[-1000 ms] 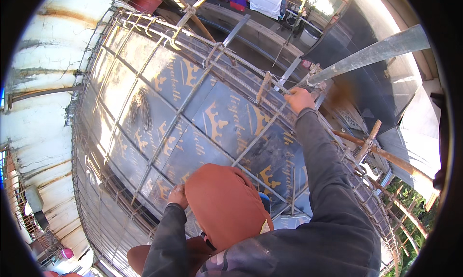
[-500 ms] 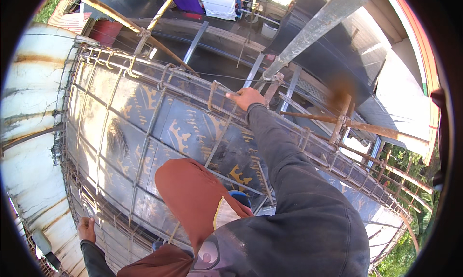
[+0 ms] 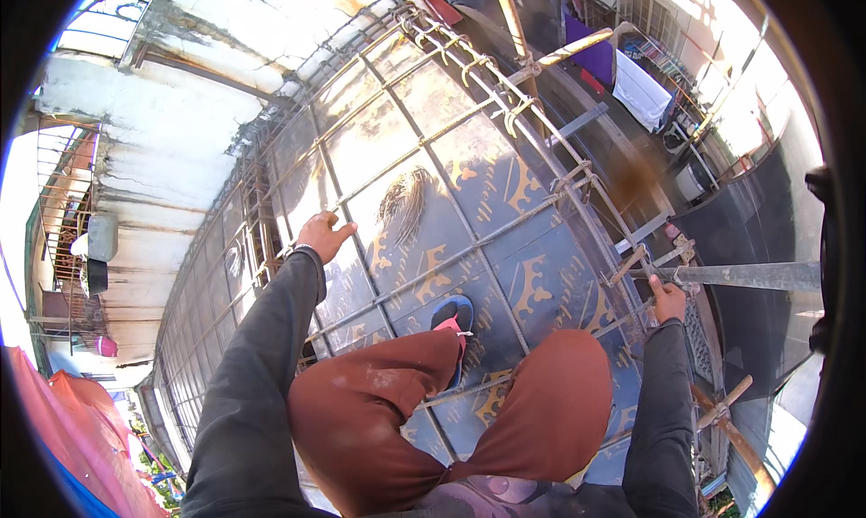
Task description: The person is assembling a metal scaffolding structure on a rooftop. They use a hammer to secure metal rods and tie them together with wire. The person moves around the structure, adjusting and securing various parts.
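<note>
A grid of rebar lies over dark printed form panels. My left hand is over the grid, thumb and fingers apart, with nothing visible in it. Whether it touches a bar is unclear. Beyond it, a bundle of thin tie wire rests on the panels. My right hand is at the right edge, beside the caged edge bars. Its fingers are curled next to a grey metal piece, and what they grip is hard to make out. My foot in a blue sandal stands on the panels between my knees.
A stained white wall borders the deck on the left. To the right, a grey metal pole and lashed bamboo poles stand outside the edge, above a drop. White and purple cloths hang beyond.
The view has swung leftward. My left hand has come up from low by the wall side to above the grid. My right hand stays by the edge bars, now with its fingers curled.
</note>
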`<control>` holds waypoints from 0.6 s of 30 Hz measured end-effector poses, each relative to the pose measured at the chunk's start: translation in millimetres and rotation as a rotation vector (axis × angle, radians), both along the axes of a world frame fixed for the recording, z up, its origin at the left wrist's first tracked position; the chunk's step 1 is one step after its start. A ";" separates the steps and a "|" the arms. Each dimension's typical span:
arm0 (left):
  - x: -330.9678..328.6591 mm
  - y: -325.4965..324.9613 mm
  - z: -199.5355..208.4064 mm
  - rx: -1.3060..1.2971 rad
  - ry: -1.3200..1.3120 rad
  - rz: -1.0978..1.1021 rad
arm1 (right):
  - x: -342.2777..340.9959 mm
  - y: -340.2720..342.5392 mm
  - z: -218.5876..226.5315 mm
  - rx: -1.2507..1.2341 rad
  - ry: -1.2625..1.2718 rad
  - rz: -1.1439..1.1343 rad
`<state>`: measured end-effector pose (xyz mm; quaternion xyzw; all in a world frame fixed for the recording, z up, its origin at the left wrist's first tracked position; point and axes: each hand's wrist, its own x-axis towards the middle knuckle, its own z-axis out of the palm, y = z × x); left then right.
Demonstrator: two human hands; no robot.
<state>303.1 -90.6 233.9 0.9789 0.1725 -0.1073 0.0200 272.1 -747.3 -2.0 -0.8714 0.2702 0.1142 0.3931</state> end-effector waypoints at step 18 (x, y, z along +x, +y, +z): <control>137.0 -17.4 -228.7 0.051 0.246 0.057 | -0.5 10.1 5.5 0.013 0.018 -0.073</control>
